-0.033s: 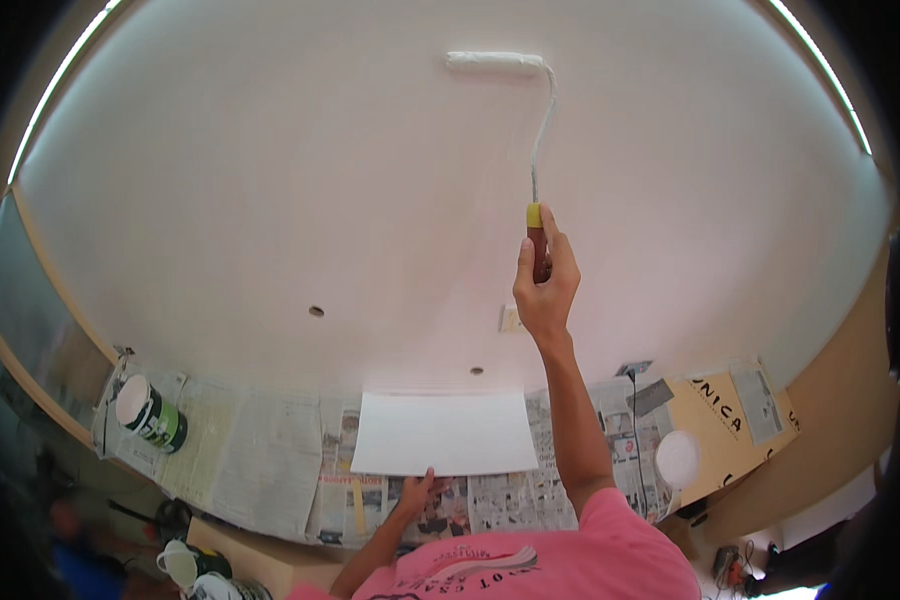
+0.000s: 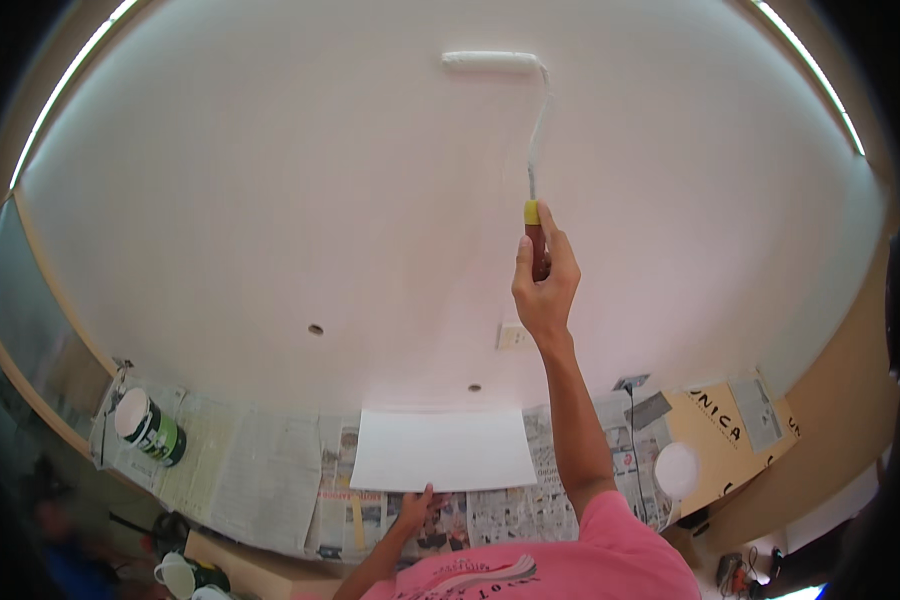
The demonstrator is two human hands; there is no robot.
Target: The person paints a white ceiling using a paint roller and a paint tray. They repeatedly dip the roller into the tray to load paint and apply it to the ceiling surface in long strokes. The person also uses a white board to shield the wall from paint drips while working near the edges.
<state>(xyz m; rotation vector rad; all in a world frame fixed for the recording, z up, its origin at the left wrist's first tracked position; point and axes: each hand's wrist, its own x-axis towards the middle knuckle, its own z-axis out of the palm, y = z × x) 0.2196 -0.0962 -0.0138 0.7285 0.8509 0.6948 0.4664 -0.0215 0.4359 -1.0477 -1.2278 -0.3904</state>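
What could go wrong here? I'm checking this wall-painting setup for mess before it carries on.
1. The paint roller is held high on the white wall by the right hand; drips might run down onto the wall socket below it.
2. The left hand holds the white board only by its lower edge, so it could tilt.
3. The open paint can sits on the newspaper, where it may get knocked over.

Room under renovation: newspaper-covered floor (image 2: 270, 480), paint can (image 2: 150, 428).
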